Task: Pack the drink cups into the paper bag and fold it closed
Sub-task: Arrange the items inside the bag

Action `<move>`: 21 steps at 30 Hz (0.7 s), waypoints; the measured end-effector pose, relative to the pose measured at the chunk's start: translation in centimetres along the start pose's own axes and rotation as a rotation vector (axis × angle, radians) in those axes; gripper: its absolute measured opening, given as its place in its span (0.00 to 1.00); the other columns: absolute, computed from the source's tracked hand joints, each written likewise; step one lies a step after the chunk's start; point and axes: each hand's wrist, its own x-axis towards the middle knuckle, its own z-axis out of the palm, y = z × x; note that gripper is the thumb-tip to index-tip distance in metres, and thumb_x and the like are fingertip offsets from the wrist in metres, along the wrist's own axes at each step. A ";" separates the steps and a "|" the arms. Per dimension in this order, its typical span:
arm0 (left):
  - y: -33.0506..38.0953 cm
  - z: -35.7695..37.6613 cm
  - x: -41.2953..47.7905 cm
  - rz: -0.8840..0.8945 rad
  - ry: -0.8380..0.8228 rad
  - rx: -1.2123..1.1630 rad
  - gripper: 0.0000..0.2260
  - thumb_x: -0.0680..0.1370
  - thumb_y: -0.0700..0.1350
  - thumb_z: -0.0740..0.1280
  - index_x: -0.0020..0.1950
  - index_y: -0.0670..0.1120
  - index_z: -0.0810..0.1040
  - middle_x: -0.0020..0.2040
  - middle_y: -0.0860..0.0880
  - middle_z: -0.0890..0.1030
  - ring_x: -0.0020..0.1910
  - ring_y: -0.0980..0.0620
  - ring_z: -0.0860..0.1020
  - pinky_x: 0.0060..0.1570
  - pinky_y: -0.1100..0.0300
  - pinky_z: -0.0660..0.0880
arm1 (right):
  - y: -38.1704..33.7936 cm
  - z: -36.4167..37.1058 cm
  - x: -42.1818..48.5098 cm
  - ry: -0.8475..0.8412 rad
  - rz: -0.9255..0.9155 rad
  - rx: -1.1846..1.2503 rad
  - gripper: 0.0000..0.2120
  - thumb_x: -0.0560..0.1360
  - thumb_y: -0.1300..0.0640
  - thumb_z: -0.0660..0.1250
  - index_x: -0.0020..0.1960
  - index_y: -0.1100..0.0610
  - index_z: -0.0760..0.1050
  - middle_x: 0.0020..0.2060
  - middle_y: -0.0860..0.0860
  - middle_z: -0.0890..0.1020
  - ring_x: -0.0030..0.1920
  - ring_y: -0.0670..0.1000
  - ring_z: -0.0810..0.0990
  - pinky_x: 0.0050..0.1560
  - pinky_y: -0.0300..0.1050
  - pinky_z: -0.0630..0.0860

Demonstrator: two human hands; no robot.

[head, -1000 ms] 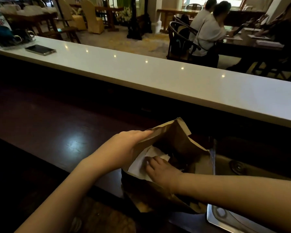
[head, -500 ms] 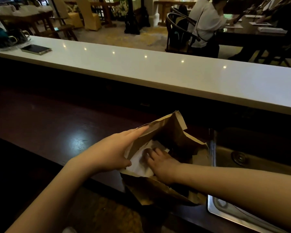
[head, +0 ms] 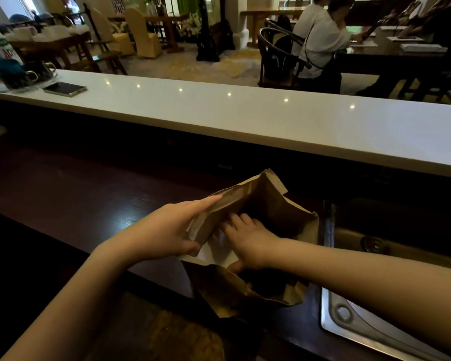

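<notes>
Left hand [head: 167,230]: mine, flat against the paper bag [head: 284,212] at its left wall, thumb hooked over the rim, holding the mouth spread; right hand [head: 248,238]: fingers half spread inside the mouth, pressing on white paper [head: 214,252], gripping nothing I can see; bag: directly ahead on the dark counter [head: 89,204], just left of the steel sink [head: 349,321], mouth tilted toward me; cups: hidden; both hands equally near

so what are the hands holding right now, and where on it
The left hand grips the paper bag by its left top edge; the right hand reaches inside, its grip unclear.
</notes>
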 end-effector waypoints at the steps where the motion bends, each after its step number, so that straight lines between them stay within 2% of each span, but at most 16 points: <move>1: -0.1 -0.1 -0.1 -0.002 0.011 -0.033 0.41 0.70 0.43 0.71 0.70 0.65 0.48 0.67 0.57 0.69 0.56 0.65 0.71 0.51 0.76 0.69 | -0.1 -0.7 -0.4 -0.003 -0.010 0.015 0.44 0.68 0.42 0.69 0.75 0.55 0.49 0.73 0.57 0.55 0.71 0.60 0.55 0.71 0.56 0.59; 3: -0.3 0.0 -0.6 -0.028 0.060 -0.170 0.38 0.72 0.47 0.70 0.69 0.68 0.49 0.68 0.57 0.69 0.59 0.65 0.72 0.58 0.69 0.71 | 0.0 -2.4 -1.5 0.030 -0.036 0.048 0.43 0.69 0.42 0.68 0.75 0.55 0.50 0.73 0.57 0.55 0.71 0.60 0.57 0.69 0.55 0.63; 5: -0.2 0.5 -1.4 -0.068 0.184 -0.319 0.33 0.72 0.54 0.66 0.68 0.69 0.49 0.70 0.57 0.67 0.61 0.65 0.71 0.59 0.65 0.73 | 0.9 -4.6 -2.9 0.130 -0.073 0.129 0.36 0.72 0.43 0.66 0.73 0.55 0.56 0.71 0.56 0.60 0.69 0.57 0.62 0.67 0.52 0.67; 7: -0.1 1.7 -2.3 -0.114 0.385 -0.468 0.29 0.71 0.56 0.60 0.68 0.67 0.51 0.70 0.59 0.65 0.62 0.69 0.69 0.55 0.72 0.71 | 2.6 -6.9 -4.8 0.261 -0.135 0.269 0.26 0.74 0.46 0.64 0.69 0.54 0.65 0.65 0.53 0.70 0.63 0.51 0.71 0.62 0.45 0.72; 9: 0.1 3.7 -3.3 -0.160 0.597 -0.640 0.27 0.72 0.53 0.58 0.69 0.64 0.52 0.71 0.58 0.63 0.62 0.73 0.67 0.57 0.75 0.68 | 5.0 -8.6 -6.7 0.401 -0.182 0.433 0.18 0.75 0.49 0.63 0.64 0.53 0.70 0.59 0.49 0.76 0.56 0.45 0.75 0.55 0.36 0.74; 11: 0.4 6.5 -4.6 -0.196 0.766 -0.751 0.28 0.72 0.53 0.60 0.70 0.61 0.53 0.72 0.56 0.62 0.66 0.68 0.66 0.66 0.64 0.65 | 7.8 -8.6 -8.0 0.544 -0.171 0.595 0.14 0.76 0.52 0.62 0.61 0.51 0.72 0.55 0.47 0.78 0.55 0.42 0.76 0.52 0.33 0.74; 13: 1.2 9.5 -5.6 -0.208 0.863 -0.740 0.30 0.69 0.62 0.66 0.68 0.60 0.58 0.73 0.57 0.61 0.69 0.59 0.64 0.69 0.54 0.65 | 10.6 -7.2 -8.3 0.638 -0.113 0.730 0.13 0.77 0.58 0.61 0.61 0.52 0.72 0.55 0.47 0.79 0.57 0.43 0.77 0.55 0.35 0.73; 15: 2.4 12.2 -6.0 -0.224 0.883 -0.675 0.31 0.63 0.68 0.68 0.62 0.62 0.63 0.73 0.59 0.59 0.71 0.58 0.63 0.67 0.55 0.67 | 12.8 -5.2 -7.9 0.581 -0.055 0.802 0.16 0.76 0.66 0.61 0.62 0.55 0.71 0.57 0.51 0.78 0.61 0.48 0.76 0.59 0.40 0.72; 17: 3.8 14.1 -5.6 -0.257 0.843 -0.574 0.31 0.60 0.69 0.69 0.58 0.62 0.65 0.73 0.61 0.57 0.71 0.61 0.59 0.65 0.57 0.64 | 13.9 -3.1 -7.2 0.398 -0.068 0.834 0.20 0.75 0.69 0.62 0.63 0.54 0.69 0.60 0.52 0.76 0.64 0.50 0.74 0.63 0.41 0.69; 19: 5.2 15.2 -4.6 -0.283 0.802 -0.483 0.32 0.58 0.70 0.69 0.57 0.62 0.65 0.73 0.61 0.54 0.71 0.66 0.53 0.64 0.59 0.59 | 13.7 -1.6 -6.5 0.249 -0.144 0.873 0.22 0.74 0.66 0.65 0.64 0.49 0.67 0.62 0.48 0.74 0.64 0.45 0.72 0.64 0.36 0.67; 21: 6.6 15.0 -3.3 -0.346 0.805 -0.472 0.31 0.59 0.69 0.69 0.57 0.62 0.64 0.72 0.60 0.53 0.70 0.64 0.53 0.66 0.56 0.58 | 12.9 -0.8 -5.5 0.226 -0.210 0.886 0.23 0.74 0.61 0.67 0.64 0.43 0.66 0.62 0.43 0.72 0.63 0.38 0.70 0.63 0.31 0.66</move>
